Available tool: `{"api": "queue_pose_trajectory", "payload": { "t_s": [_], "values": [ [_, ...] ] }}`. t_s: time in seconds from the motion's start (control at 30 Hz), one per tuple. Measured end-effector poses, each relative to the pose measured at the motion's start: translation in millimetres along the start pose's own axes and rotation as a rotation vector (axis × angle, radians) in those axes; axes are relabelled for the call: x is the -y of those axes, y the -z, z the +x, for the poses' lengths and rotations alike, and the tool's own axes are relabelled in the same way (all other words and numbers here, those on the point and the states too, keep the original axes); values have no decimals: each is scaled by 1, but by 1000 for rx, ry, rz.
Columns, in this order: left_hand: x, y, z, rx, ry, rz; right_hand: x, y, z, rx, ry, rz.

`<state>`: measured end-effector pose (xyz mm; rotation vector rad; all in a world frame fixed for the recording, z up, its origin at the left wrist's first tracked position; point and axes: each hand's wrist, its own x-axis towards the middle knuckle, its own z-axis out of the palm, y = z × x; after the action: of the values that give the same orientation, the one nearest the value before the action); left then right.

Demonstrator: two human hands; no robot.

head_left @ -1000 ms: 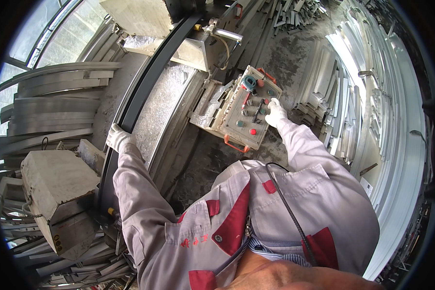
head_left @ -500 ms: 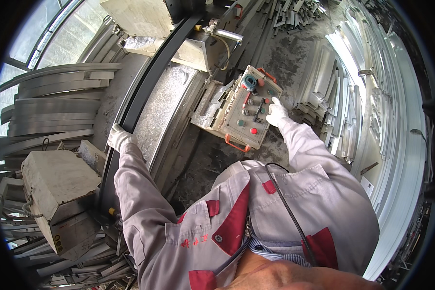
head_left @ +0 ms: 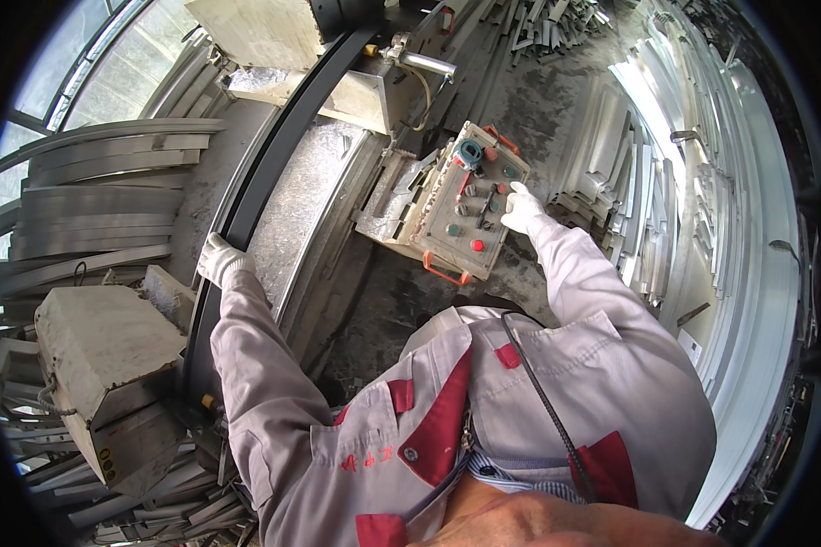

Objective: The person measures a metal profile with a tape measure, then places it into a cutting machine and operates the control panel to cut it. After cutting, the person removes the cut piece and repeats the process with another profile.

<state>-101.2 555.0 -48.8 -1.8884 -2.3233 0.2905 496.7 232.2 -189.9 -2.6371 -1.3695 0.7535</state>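
A long black metal profile (head_left: 251, 214) runs along the machine bed (head_left: 301, 201) on the left. My left hand (head_left: 221, 260), in a white glove, lies over the profile with its fingers bent around the far edge. To the right stands a pale control box (head_left: 447, 232) with knobs, red and green buttons and orange handles. My gloved right hand (head_left: 522, 210) is at the box's right edge, holding nothing that I can see. One finger stretches toward a red button (head_left: 502, 189) near that edge; whether it presses cannot be made out.
Beige machine housings stand at the near left (head_left: 109, 365) and far end (head_left: 265, 32) of the bed. Curved-looking stacks of metal profiles (head_left: 109, 205) fill the left. Long silvery profiles (head_left: 739, 228) line the right, with more scrap lengths (head_left: 556, 23) at the back.
The whole view has shifted very slightly. Both hands keep their places, the left on the black profile and the right at the control box.
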Motion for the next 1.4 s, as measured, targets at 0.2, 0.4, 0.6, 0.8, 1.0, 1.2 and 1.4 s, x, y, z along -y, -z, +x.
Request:
{"api": "queue_pose_trajectory", "payload": {
  "t_s": [0.2, 0.4, 0.6, 0.8, 1.0, 1.2, 1.4],
  "values": [
    [-1, 7, -5, 19, 5, 39, -8, 57, 19, 170, 4, 172],
    [0, -1, -2, -37, -7, 19, 50, 198, 124, -360, 203, 19],
    [0, -14, 4, 41, 89, 8, 173, 307, 300, -388, 495, -132],
    [1, -21, -1, -33, 107, 25, 280, 309, 427, -360, 654, -457],
    [3, -24, -3, -68, 97, 41, 346, 308, 454, -207, 949, -410],
    [-4, -15, -6, -37, 139, 45, 348, 308, 474, -104, 954, -231],
    [0, -21, -4, -19, 166, 40, 293, 296, 554, -286, 753, -70]
  ]
}}
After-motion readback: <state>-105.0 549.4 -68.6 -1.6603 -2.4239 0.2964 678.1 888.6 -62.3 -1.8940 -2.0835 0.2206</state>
